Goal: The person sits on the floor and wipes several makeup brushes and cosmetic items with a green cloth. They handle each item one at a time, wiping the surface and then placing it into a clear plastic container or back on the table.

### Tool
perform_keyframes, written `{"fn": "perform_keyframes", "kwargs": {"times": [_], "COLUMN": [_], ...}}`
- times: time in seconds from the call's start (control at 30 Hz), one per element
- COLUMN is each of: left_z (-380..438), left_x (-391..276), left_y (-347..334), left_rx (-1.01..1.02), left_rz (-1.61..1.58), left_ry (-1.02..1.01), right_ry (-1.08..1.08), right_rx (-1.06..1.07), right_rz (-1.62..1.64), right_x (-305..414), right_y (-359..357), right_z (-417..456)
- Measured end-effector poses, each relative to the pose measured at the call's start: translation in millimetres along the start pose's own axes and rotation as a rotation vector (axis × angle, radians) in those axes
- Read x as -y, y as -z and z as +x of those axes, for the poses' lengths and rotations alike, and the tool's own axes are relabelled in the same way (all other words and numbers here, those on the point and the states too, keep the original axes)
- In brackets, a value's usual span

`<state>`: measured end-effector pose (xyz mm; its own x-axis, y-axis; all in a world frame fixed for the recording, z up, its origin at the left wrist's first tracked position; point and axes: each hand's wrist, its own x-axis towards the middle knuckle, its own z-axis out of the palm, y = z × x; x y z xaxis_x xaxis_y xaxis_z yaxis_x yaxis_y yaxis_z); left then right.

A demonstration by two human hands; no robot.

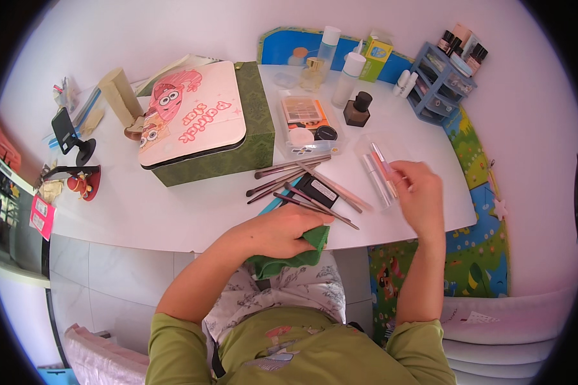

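Note:
My left hand [286, 231] holds a green cloth [294, 258] at the front edge of the white table [139, 219]. Just beyond it several makeup brushes [313, 204] lie loosely crossed over a black case [318, 190] with a label and a blue strip-like item [274, 202]. At the right, my right hand [416, 187] has its thumb and fingers on a slim pinkish tube or pen [381, 161] at a clear shallow tray [361, 142]. A clear tube [376, 180] lies beside it in the tray.
A green patterned box [257, 120] bears a pink cartoon case [192, 115]. Behind the brushes is a clear plastic box [334, 147] of cosmetics. A dark bottle [356, 113], pump-type bottles [347, 79] and a small blue drawer unit [431, 108] stand farther back. Phone stands [84, 151] are at left.

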<state>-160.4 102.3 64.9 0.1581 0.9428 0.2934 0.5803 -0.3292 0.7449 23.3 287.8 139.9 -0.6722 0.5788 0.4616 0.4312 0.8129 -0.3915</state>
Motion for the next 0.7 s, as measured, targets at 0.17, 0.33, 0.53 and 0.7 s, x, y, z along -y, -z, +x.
{"fn": "perform_keyframes", "kwargs": {"times": [0.17,0.33,0.53,0.7], "left_z": [-2,-1,-1,0], "left_x": [0,-4,-2,0], "left_y": [-2,0,0,-2], "left_rx": [-0.017,0.043,0.033,0.038], "left_rz": [0.013,-0.011,0.004,0.010], "left_ry": [-0.015,0.065,0.043,0.040], "right_ry": [0.168,0.148,0.177,0.150], "right_rx": [0.300,0.465,0.412,0.401], "right_rz": [-0.039,-0.360,-0.366,-0.383], "right_x": [19,15,11,10], "right_y": [-35,-51,-58,-60], "right_z": [-4,1,4,5]}}
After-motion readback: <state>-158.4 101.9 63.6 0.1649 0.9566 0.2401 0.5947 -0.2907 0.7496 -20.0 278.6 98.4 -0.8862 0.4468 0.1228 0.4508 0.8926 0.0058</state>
